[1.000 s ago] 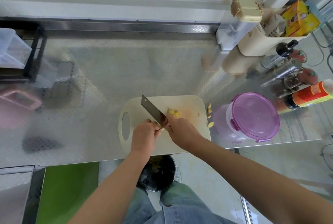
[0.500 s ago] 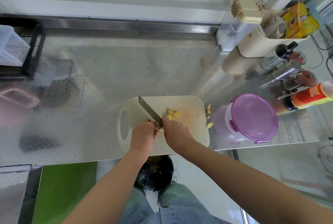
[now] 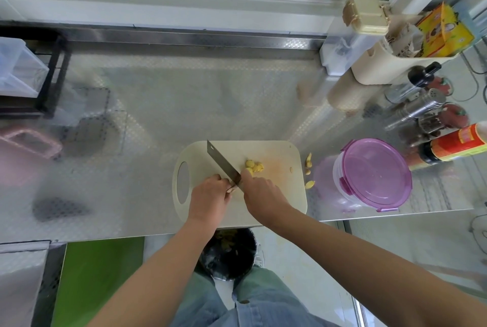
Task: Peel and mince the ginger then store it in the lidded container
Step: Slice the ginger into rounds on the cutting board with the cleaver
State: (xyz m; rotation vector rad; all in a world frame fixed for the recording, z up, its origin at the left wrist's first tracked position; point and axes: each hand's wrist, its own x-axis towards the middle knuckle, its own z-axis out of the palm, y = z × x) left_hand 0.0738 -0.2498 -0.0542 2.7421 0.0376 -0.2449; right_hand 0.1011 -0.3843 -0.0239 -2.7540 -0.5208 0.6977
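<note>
While the left hand grips the knife, ginger lies at the right hand's fingertips, grip unclear.

At the counter's right end a cream caddy holds a yellow box, with a steel shaker and a red-labelled bottle near it. At left, a black rack holds 1 clear bin, near a pink basket; a black bin sits below the counter's edge.

Knife handle mostly within left hand
</note>
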